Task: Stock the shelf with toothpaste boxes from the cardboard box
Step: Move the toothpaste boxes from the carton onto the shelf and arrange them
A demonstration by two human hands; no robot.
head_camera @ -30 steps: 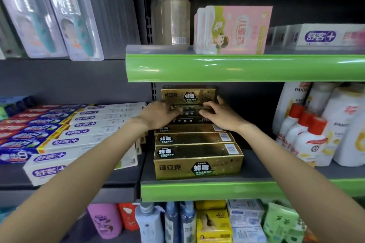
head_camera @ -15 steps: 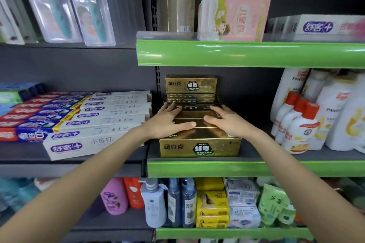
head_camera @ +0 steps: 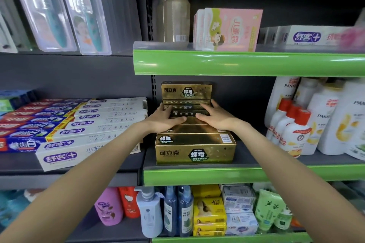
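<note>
My fingers are spread nearly flat, both sets laid across the tops of the gold toothpaste boxes (head_camera: 194, 128) in the middle of the row. My left hand (head_camera: 166, 119) presses on the left half with the thumb stretched toward the centre; my right hand (head_camera: 216, 117) covers the right half, fingertips reaching the boxes stacked at the back. Nothing is pinched or gripped, just palms and fingers on cardboard. The gold boxes run front to back on the dark shelf (head_camera: 276, 161) behind its green price rail (head_camera: 197, 175), the front box square to the edge, a taller one standing upright against the back panel. To my left sit the white toothpaste boxes (head_camera: 83, 136), to my right the white shampoo bottles (head_camera: 296, 128), both just beside the gold stack but apart from it. The cardboard box I am stocking from is out of sight. I reckon this is the tidying step: squaring the row. Next I would need to lift clear without dragging the top boxes, then go down for more stock.
</note>
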